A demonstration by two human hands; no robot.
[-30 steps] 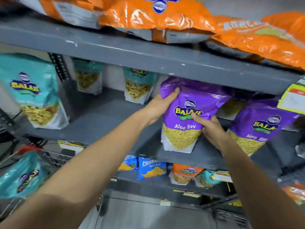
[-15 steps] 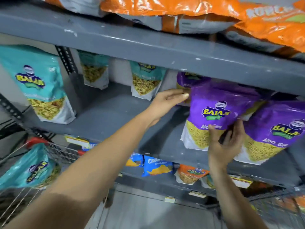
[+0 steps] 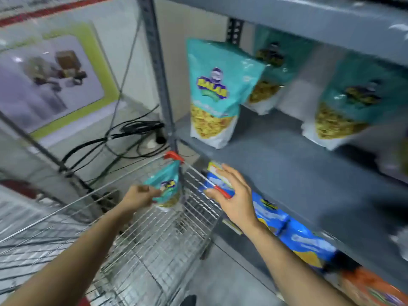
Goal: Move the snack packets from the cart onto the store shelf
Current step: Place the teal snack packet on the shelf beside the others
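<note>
My left hand (image 3: 139,196) is closed on the top of a teal snack packet (image 3: 167,188) inside the wire cart (image 3: 154,244), at its far corner. My right hand (image 3: 234,194) hovers with fingers spread over the cart's right rim near a red clip, holding nothing. On the grey store shelf (image 3: 287,171) stand three teal packets: one at the front left (image 3: 215,96), one behind it (image 3: 268,80), one to the right (image 3: 353,104).
Blue packets (image 3: 293,235) and an orange one (image 3: 371,288) lie on the lower shelf under my right arm. The shelf's grey upright post (image 3: 157,69) stands just behind the cart corner. Black cables (image 3: 130,133) lie on the floor by a wall poster (image 3: 50,82).
The view swung left and down from the purple packets on the shelf to the cart. Both hands left the purple packet; the left hand has taken hold of a teal packet in the cart.
</note>
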